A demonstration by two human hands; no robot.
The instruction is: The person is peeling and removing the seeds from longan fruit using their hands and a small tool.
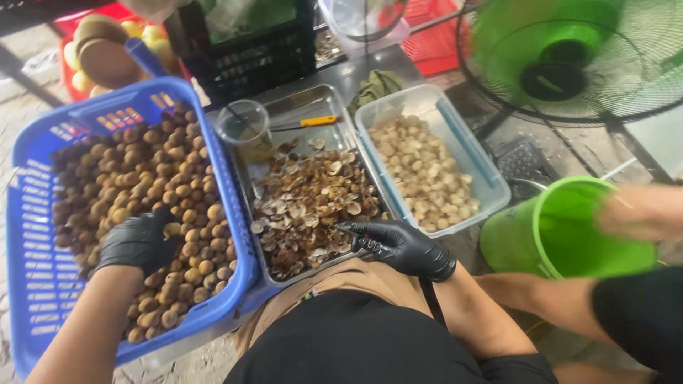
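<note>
The left hand [139, 242], in a black glove, lies palm down in the blue basket [32, 249], fingers curled among the brown fruits [142, 178]; whether it grips 1 I cannot tell. The basket tilts toward the lap, which seems to bring the fruit within reach. The right hand [402, 247], also gloved, rests at the near edge of the metal tray [245, 178], fingers narrowed around a thin dark tool [348, 228] over the shells [306, 206]. Just right, a clear tub [491, 178] holds pale peeled fruit, set apart from the waste. Beyond it stand a green bucket [562, 235] and another person's blurred hand [640, 212].
</note>
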